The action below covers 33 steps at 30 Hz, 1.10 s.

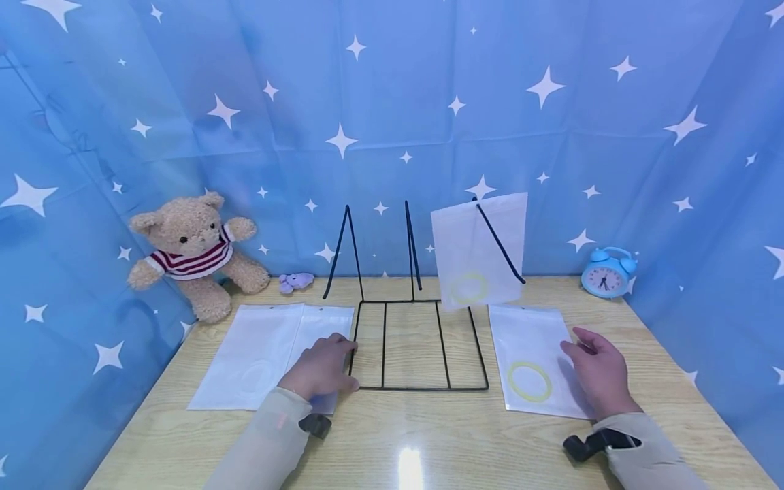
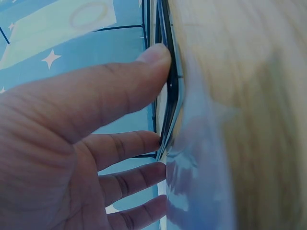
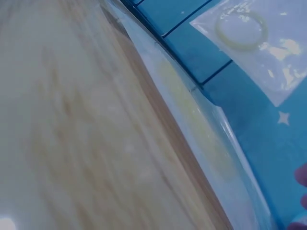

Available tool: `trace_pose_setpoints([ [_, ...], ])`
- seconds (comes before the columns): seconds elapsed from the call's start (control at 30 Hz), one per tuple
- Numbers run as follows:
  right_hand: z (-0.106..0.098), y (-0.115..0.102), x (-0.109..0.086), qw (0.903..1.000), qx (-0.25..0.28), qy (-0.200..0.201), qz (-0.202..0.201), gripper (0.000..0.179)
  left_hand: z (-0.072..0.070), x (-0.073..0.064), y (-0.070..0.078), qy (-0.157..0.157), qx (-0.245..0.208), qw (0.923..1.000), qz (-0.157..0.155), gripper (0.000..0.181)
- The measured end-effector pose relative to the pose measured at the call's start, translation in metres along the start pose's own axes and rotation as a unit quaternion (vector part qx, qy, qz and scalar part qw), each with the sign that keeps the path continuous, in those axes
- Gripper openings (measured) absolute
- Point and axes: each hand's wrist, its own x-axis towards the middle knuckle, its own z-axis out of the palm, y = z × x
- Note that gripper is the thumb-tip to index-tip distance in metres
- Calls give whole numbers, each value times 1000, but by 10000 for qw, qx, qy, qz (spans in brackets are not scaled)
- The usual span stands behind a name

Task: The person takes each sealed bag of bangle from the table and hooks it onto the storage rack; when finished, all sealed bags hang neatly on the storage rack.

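A black wire display rack (image 1: 416,389) stands mid-table with several upright prongs. One clear-and-white plastic bag (image 1: 480,238) with a pale yellow ring hangs on its right prong. My left hand (image 1: 321,367) is at the rack's left base wire, fingers spread and fingertips right at the wire in the left wrist view. Beneath that hand lie white plastic bags (image 1: 260,340), overlapping, one showing a faint whitish ring. My right hand (image 1: 600,371) is by the right edge of another bag (image 1: 533,340) with a yellow ring (image 1: 529,381), its fingers loosely bent and holding nothing.
A teddy bear (image 1: 196,252) in a striped sweater sits at the back left, a small purple toy (image 1: 297,282) beside it. A blue alarm clock (image 1: 606,273) stands at the back right. A blue star-patterned curtain (image 1: 392,88) surrounds the wooden table (image 1: 361,442).
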Motion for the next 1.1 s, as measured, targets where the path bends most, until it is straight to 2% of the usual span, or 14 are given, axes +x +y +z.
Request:
trace_pose_setpoints([
  [0.43,-2,-6,-6,9999,-23,-150,17,65,-1,1,0,-43,-8,10000,-54,77],
  [1.1,-7,0,0,9982,-309,-483,-151,72,0,0,1,-44,34,10000,-37,76],
])
